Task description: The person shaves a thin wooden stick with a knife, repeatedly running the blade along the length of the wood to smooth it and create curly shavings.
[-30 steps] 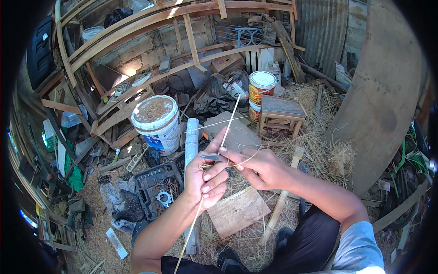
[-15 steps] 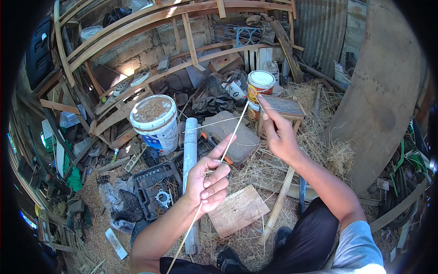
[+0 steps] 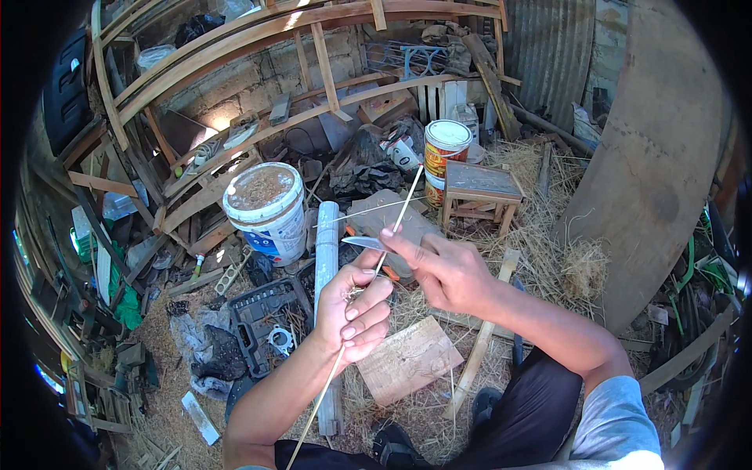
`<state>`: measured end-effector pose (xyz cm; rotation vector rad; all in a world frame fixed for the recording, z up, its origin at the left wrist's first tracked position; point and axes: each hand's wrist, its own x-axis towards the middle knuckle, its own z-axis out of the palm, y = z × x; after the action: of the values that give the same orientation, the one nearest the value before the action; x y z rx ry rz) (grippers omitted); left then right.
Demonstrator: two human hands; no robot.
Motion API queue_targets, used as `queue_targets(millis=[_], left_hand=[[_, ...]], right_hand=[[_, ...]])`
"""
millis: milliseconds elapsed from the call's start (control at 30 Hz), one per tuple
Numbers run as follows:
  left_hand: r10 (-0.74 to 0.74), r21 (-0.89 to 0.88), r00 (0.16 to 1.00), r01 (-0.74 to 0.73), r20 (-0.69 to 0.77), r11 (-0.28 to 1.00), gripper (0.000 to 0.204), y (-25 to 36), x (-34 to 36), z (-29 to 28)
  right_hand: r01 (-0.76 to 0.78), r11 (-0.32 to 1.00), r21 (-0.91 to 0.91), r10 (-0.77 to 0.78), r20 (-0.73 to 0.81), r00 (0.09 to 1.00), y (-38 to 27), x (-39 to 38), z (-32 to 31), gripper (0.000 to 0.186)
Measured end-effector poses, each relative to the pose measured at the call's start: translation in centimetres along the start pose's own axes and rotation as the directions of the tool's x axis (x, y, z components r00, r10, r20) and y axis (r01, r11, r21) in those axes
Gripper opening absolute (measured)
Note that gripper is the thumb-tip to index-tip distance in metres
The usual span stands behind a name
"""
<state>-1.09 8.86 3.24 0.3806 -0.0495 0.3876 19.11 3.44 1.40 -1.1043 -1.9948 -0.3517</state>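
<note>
My left hand point(image 3: 356, 309) is closed round a long, thin, pale strip point(image 3: 317, 403), which looks like split bamboo or cane. The strip slants from my lap up past both hands, its far end in front of the paint cans. My right hand point(image 3: 446, 270) grips a knife, its handle hidden in the fingers. The knife's blade point(image 3: 365, 244) points left and lies across the strip just above my left thumb. My right fingertips are close against the strip there. Some thin curled fibres show in my left palm.
A white bucket point(image 3: 263, 211) stands at left beside a grey pipe point(image 3: 326, 258). An open tool case point(image 3: 270, 321) and a wooden board point(image 3: 409, 360) lie on the shaving-strewn ground. Ahead are stacked paint cans point(image 3: 448, 141) and a small wooden stool point(image 3: 483, 184); a large sheet point(image 3: 650, 157) leans at right.
My right hand has come down and left from near the strip's far end to just above my left hand. The knife blade now shows across the strip. My left hand has hardly moved.
</note>
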Motion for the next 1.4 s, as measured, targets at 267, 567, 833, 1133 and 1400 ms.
queue_targets(millis=[267, 567, 833, 1133, 1400], left_hand=[[-0.037, 0.071, 0.997, 0.032, 0.065, 0.997, 0.06, -0.1, 0.1, 0.1], [-0.004, 0.188, 1.0, 0.007, -0.017, 0.982, 0.063, 0.1, 0.0, 0.1], [0.103, 0.325, 0.986, -0.054, -0.134, 0.944, 0.059, 0.0, -0.2, 0.6], [0.119, 0.365, 0.98, -0.053, -0.161, 0.929, 0.059, -0.3, -0.2, 0.7], [-0.015, 0.249, 0.996, 0.037, -0.087, 0.968, 0.061, -0.2, 0.0, -0.3]], right_hand=[[-0.012, 0.996, 0.088, 0.029, -0.194, 0.981, 2.0, 1.1, -0.7, 0.058], [-0.493, 0.785, 0.373, 0.583, -0.179, 0.793, 3.7, 0.9, -1.4, 0.055], [-0.004, 0.988, 0.152, -0.018, 0.147, 0.989, -1.2, 0.3, -0.8, 0.069], [-0.073, 0.997, 0.026, 0.073, 0.022, 0.997, 1.0, 0.8, -1.6, 0.069], [-0.573, 0.645, 0.505, 0.678, -0.031, 0.735, 5.0, 0.8, -1.7, 0.045]])
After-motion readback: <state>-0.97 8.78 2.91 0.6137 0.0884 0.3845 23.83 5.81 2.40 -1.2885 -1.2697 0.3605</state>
